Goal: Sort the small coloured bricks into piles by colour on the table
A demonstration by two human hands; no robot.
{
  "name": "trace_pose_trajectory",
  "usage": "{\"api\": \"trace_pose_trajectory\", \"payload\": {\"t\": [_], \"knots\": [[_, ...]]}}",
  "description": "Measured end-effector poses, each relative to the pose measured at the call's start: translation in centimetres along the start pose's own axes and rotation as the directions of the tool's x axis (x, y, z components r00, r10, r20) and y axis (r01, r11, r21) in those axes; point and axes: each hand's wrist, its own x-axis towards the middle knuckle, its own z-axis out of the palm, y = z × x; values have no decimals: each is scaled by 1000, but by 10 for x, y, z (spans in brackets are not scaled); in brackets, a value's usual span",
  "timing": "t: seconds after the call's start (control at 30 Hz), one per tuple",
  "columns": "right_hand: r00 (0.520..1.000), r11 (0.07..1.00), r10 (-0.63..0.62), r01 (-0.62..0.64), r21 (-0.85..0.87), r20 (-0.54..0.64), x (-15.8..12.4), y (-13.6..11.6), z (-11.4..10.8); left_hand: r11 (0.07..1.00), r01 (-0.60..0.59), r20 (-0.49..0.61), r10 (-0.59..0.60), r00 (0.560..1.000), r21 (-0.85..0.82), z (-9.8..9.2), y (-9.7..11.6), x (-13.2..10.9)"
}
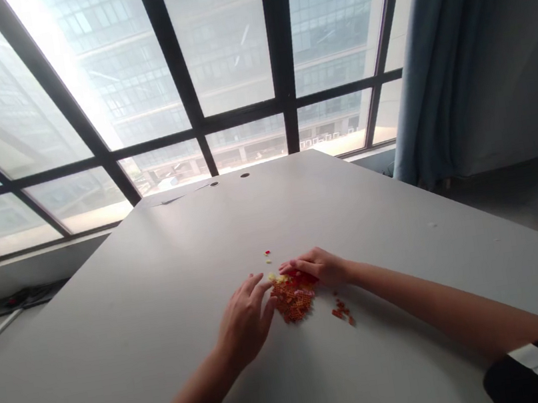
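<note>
On the pale table (400, 370), an orange cluster (340, 312) lies right of the mixed pile (293, 307). My left hand (246, 316), fingers parted and unloaded, is at the pile's left edge. My right hand (323, 266), fingers extended, partly covers red pieces (303, 280); its grip I cannot tell. Beyond: framed windows (229, 39).

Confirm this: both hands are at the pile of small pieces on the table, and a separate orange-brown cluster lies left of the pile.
Wrong side: the head view shows the separate orange-brown cluster lying right of the pile, not left. The rest stands: the left hand and right hand are both at the pile of small pieces on the table.
</note>
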Motion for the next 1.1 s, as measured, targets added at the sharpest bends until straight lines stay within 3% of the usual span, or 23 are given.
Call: {"api": "trace_pose_trajectory", "payload": {"t": [0.07,0.23,0.33,0.43,0.53,0.63,0.77,0.9,1.0,1.1], "knots": [[988,997,81,-80,16,-134,-18,-10,-4,999,38,27,-39,999,10,1,-2,8],[883,953,237,-293,-82,-405,-67,-31,10,997,54,188,-62,980,48,17,-11,54],[868,916,267,-364,-169,-420,-83,-36,35,999,36,231,-42,972,32,32,-17,84],[838,863,343,-459,-211,-424,-80,-36,53,1000,16,284,-18,959,9,40,-21,93],[810,787,410,-547,-286,-419,-66,-33,61,999,-25,322,31,946,-22,34,-20,76],[839,761,379,-523,-384,-392,-49,-31,67,997,-52,352,68,934,-56,18,-14,46],[908,825,259,-385,-414,-328,-25,-32,80,990,16,326,32,945,-143,-3,-13,14],[934,920,195,-280,-274,-299,-11,-35,84,983,136,254,-101,962,-123,-18,-27,-12],[933,937,179,-258,-234,-313,-10,-38,82,995,79,278,-58,959,-64,-22,-31,-34],[972,925,85,-159,-345,-220,-9,-43,86,1000,1,301,3,953,-16,-19,-27,-48]]}}
